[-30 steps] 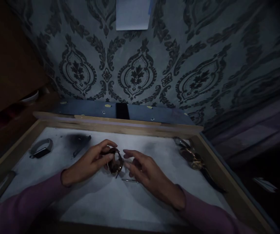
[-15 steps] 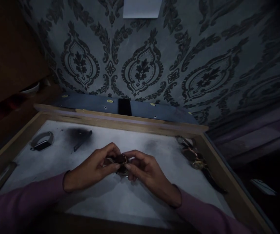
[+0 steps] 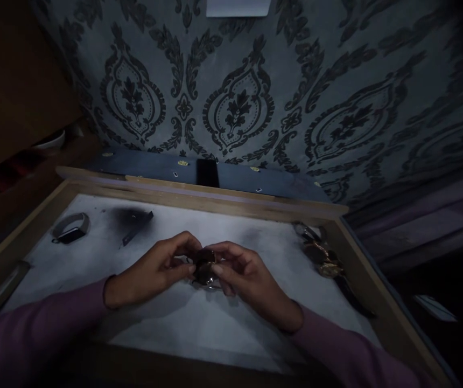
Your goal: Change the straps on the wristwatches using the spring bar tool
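Observation:
My left hand (image 3: 154,275) and my right hand (image 3: 250,277) meet over the middle of a white-lined wooden drawer (image 3: 175,198). Between them is a dark, shiny wristwatch (image 3: 206,268), pinched by the fingers and thumb of each hand. Its metal part glints at the lower side, while the dim light and my fingers hide much of its shape. To the right lie several watches (image 3: 324,264) in a row along the drawer wall. A smartwatch with a grey band (image 3: 70,229) rests at the far left.
A thin dark blue piece (image 3: 138,229) lies behind my left hand. A long rounded object (image 3: 5,288) leans by the left wall. Beyond the drawer's back edge, a black phone-like slab (image 3: 208,172) sits on a blue patterned surface, before a wallpapered wall (image 3: 183,108).
The wristwatch has turned between my fingers, so more of its shiny metal shows. My hands have spread slightly apart, and the view has tilted a little.

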The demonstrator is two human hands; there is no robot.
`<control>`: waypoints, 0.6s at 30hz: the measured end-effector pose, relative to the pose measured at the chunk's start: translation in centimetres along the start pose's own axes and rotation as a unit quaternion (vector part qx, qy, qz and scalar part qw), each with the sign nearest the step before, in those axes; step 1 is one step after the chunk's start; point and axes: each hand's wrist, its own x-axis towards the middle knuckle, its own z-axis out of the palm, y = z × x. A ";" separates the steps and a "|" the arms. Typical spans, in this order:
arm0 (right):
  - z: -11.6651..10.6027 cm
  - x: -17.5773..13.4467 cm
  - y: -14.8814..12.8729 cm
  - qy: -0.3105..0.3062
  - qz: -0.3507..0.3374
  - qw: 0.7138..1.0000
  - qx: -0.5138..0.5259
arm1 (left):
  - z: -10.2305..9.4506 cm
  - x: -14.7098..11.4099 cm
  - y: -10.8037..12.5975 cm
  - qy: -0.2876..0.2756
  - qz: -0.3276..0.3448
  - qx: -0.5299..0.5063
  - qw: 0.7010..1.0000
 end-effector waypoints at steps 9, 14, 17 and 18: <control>0.2 -0.1 -0.3 0.013 0.078 0.989 0.122 | -0.6 0.4 -0.2 -0.010 -0.044 -0.120 0.992; 0.4 -0.1 0.0 -0.011 0.066 0.991 0.118 | -0.7 0.6 -0.8 -0.013 -0.072 -0.143 0.987; 0.5 -0.1 0.5 -0.016 0.063 0.992 0.104 | -0.7 0.6 -0.8 -0.022 -0.096 -0.156 0.983; 0.5 -0.1 0.7 -0.012 0.064 0.993 0.100 | -0.6 0.6 -0.8 -0.021 -0.100 -0.156 0.982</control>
